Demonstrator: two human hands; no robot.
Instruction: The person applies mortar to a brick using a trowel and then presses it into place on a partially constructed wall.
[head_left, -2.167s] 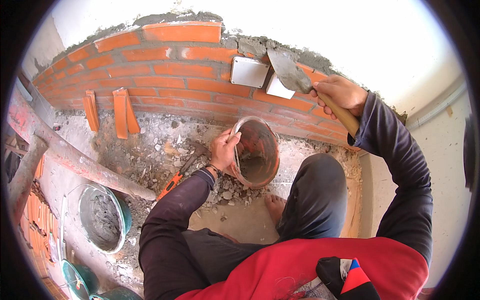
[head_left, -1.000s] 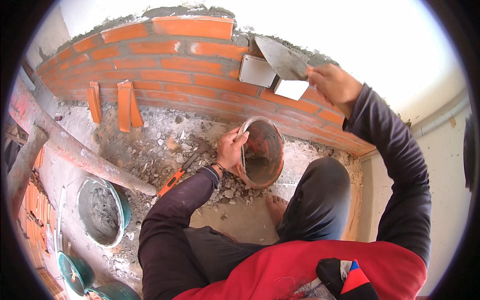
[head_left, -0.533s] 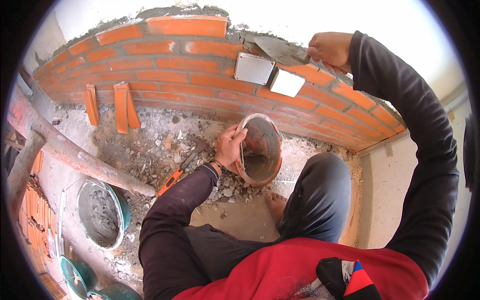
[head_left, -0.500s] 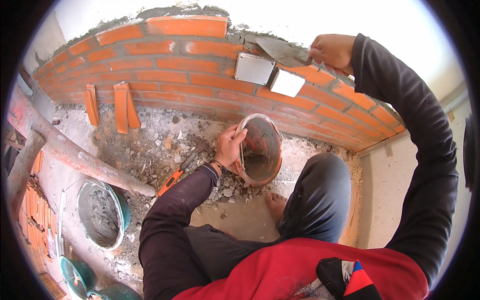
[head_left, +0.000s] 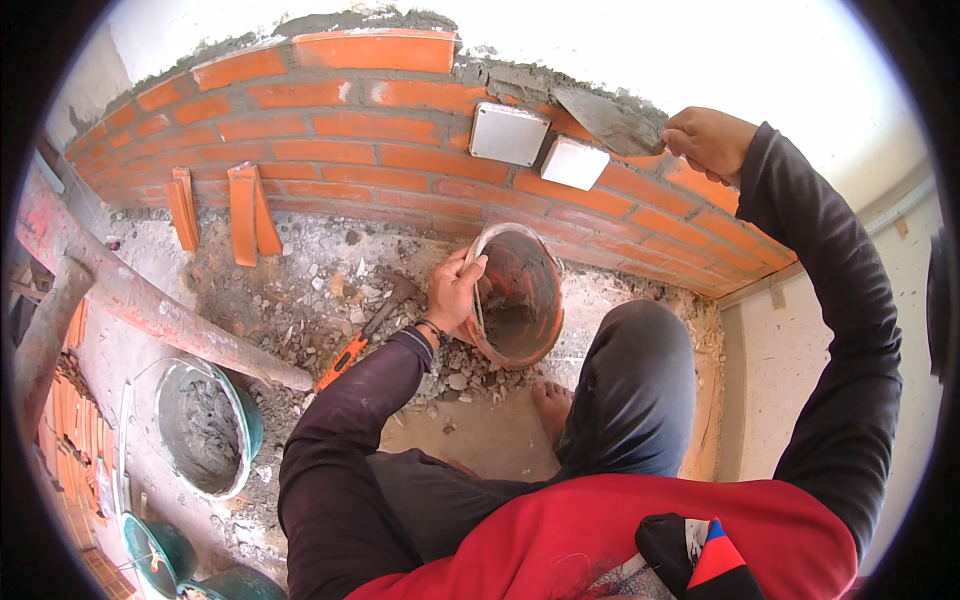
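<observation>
In the head view, our left hand (head_left: pixel 455 293) grips the bucket (head_left: pixel 541 283) by its rim. Beyond the bucket and to its right, our right hand (head_left: pixel 712 144) is closed around the trowel (head_left: pixel 612 123), its blade by the mortar (head_left: pixel 525 78) atop the brick wall (head_left: pixel 375 125).

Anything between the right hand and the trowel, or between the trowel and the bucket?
Nothing between right hand and trowel: the hand holds it. Toward the bucket, the lower white box juts from the brick wall, below the trowel; this view can't settle whether it blocks.
</observation>
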